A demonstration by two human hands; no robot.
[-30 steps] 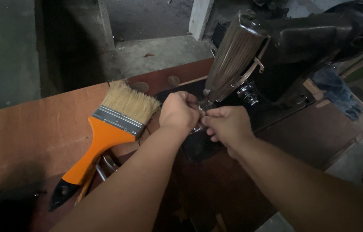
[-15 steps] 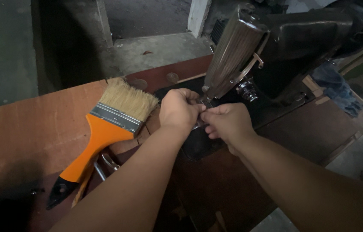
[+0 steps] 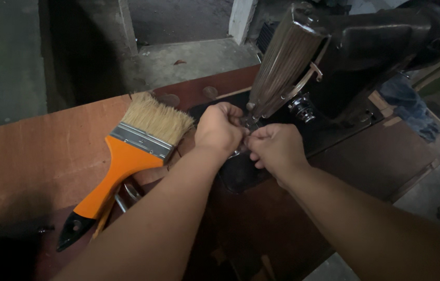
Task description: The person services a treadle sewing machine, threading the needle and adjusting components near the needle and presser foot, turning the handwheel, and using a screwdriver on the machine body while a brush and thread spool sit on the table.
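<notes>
Brown wooden table (image 3: 38, 156), black sewing machine (image 3: 366, 57) at two o'clock. Left hand (image 3: 219, 129) and right hand (image 3: 274, 148) curled together beneath machine head, grasp unclear. Orange paintbrush (image 3: 126, 164) at nine o'clock.

paintbrush (image 3: 126, 166): orange handle, black tip | sewing machine (image 3: 366, 47): black | table (image 3: 32, 156): reddish-brown
</notes>
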